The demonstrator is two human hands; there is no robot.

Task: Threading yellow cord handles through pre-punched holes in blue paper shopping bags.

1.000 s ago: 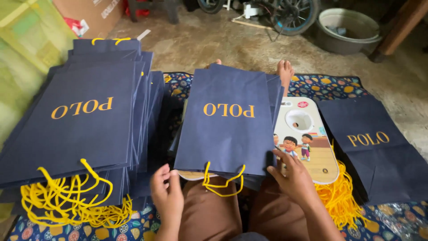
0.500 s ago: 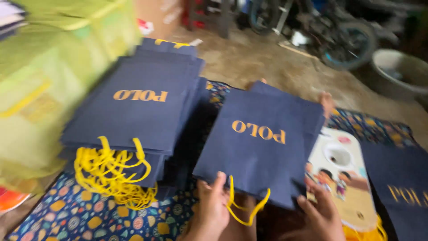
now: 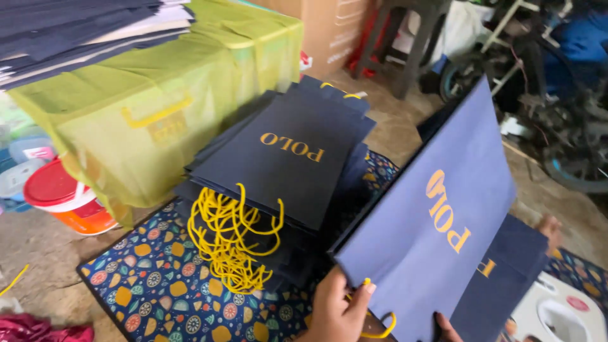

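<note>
A navy paper shopping bag [image 3: 437, 221] with gold lettering on its face is lifted off the floor and tilted — its flat front slants up and to the right, its mouth low at the bottom edge. The left hand [image 3: 339, 310] grips that bottom edge near the left corner, thumb on the front; a loop of yellow cord handle [image 3: 380, 326] hangs just beside the fingers. The right hand [image 3: 446, 329] touches the same edge further right — only its fingertips show.

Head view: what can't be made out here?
- Right hand: cut off by the bottom edge and hidden behind the raised navy bag; grip unclear.
- Left hand: palm side hidden.
- Motorbike: blurred, cut by the right edge.
- Stacked bags: count hidden by overlap.
</note>
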